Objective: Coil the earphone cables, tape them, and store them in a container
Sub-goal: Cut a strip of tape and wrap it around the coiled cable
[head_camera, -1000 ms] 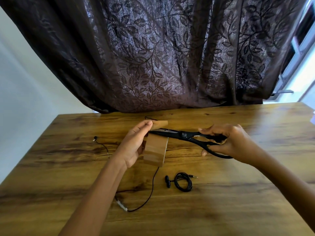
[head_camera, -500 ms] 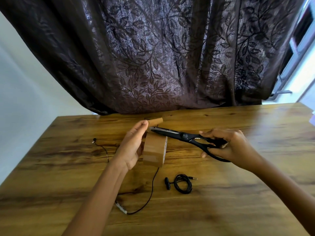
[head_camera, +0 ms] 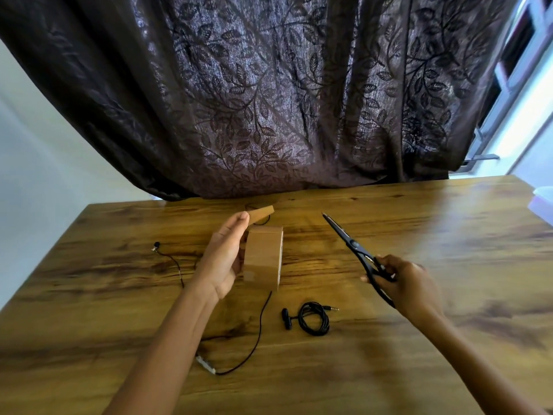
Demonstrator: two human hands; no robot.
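Two hands are raised over a wooden table; a dark leaf-patterned curtain hangs behind its far edge. Left: a loose earphone cable lies uncoiled on the table, its earbud at the far-left end and the cord passing behind the left forearm to a near loop. Left of centre: the left hand holds a brown tape roll on edge, fingers nearly straight along the roll's left side, the thumb hidden behind it. A short tape strip sticks out from the fingertips, just above the roll. Centre, near side: a coiled earphone rests on the table, buds to its left and jack plug to its right, untaped as far as can be seen, well apart from both hands. Right of centre: black scissors, blades together, point to the far left. Right: the right hand grips the scissor handles, fingers curled through the loops
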